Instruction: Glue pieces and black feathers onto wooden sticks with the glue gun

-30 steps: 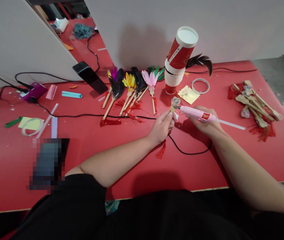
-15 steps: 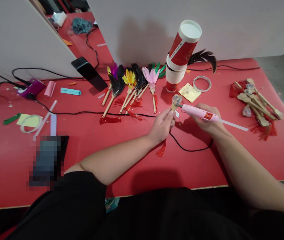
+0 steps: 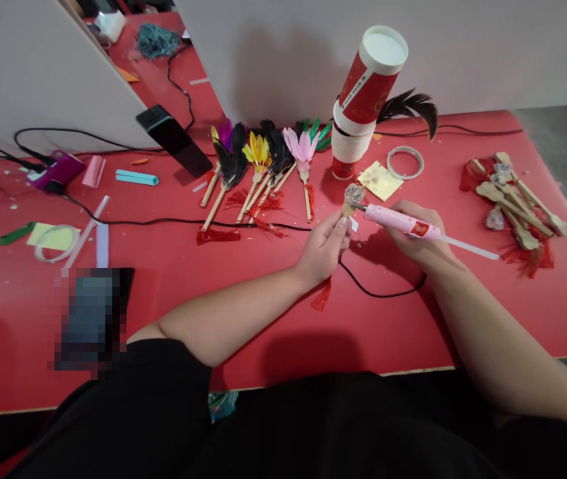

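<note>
So, both hands are busy near the middle of the red table (image 3: 273, 316). The left hand (image 3: 324, 246) has its thumb and fingers closed on a small wooden paddle (image 3: 347, 209), pinching it just below the wide head, which points up and away from the person. That head has a whitish, streaky patch on it, too small to make out properly. A red tassel (image 3: 321, 297) dangles below the same hand.

Over on the other side, the right hand (image 3: 419, 233) is wrapped around a pink glue gun (image 3: 397, 221), its fingers mostly hidden behind the barrel. A clear glue stick (image 3: 472, 247) pokes out the back. The metal nozzle is right up at the paddle's head, though I honestly can't tell if it's touching. A black cord (image 3: 383, 295) loops on the table under the hands.

Just beyond the hands there's a yellow note (image 3: 380, 181) with a roll of tape (image 3: 405, 177) partly on its corner, plus a tall stack of red and white paper cups (image 3: 367, 83) behind. Left of the cups lies a bunch of feather fans, including a yellow one (image 3: 258, 153) and a pink one (image 3: 301, 145). Well off to the right sits a pile of featherless paddles (image 3: 515, 203) with red tassels.
</note>
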A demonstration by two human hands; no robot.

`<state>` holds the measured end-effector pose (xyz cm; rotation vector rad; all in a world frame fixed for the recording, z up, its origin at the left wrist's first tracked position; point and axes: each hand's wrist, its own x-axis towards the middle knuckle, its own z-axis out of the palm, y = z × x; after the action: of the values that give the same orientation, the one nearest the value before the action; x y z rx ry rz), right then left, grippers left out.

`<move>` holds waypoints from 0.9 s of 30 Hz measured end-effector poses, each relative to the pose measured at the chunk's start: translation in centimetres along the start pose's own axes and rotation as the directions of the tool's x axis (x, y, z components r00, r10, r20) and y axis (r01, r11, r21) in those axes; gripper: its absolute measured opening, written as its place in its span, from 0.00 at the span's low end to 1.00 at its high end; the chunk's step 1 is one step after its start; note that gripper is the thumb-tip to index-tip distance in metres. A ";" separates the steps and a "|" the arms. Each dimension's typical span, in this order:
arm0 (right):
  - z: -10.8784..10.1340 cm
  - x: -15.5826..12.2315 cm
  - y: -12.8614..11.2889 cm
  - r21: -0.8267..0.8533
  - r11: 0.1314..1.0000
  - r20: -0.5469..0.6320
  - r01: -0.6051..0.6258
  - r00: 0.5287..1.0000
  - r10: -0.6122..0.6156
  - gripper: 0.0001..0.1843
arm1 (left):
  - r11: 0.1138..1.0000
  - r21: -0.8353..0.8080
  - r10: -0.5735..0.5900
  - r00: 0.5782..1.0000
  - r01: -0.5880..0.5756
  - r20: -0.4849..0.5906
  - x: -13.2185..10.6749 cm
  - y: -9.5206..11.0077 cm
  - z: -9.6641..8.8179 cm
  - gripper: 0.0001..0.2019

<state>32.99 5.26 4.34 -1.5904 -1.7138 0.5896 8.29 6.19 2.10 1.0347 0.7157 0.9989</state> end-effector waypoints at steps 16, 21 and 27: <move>-0.3 0.1 0.2 -0.100 0.994 -0.021 0.036 0.999 -0.038 0.19 | 0.997 -0.017 0.081 0.993 -0.079 0.087 -0.1 -0.3 -0.1 0.35; -0.1 0.0 0.2 -0.088 0.996 -0.045 0.029 0.998 -0.033 0.17 | 0.996 -0.021 0.087 0.992 -0.085 0.090 -0.1 -0.4 0.0 0.34; 0.0 -0.2 0.4 -0.072 0.997 -0.057 0.023 0.998 -0.028 0.21 | 0.996 -0.019 0.092 0.991 -0.090 0.093 -0.1 -0.5 0.0 0.33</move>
<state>33.25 5.15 4.04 -1.6169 -1.7266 0.4696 8.39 5.98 1.67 1.1024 0.5876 1.0253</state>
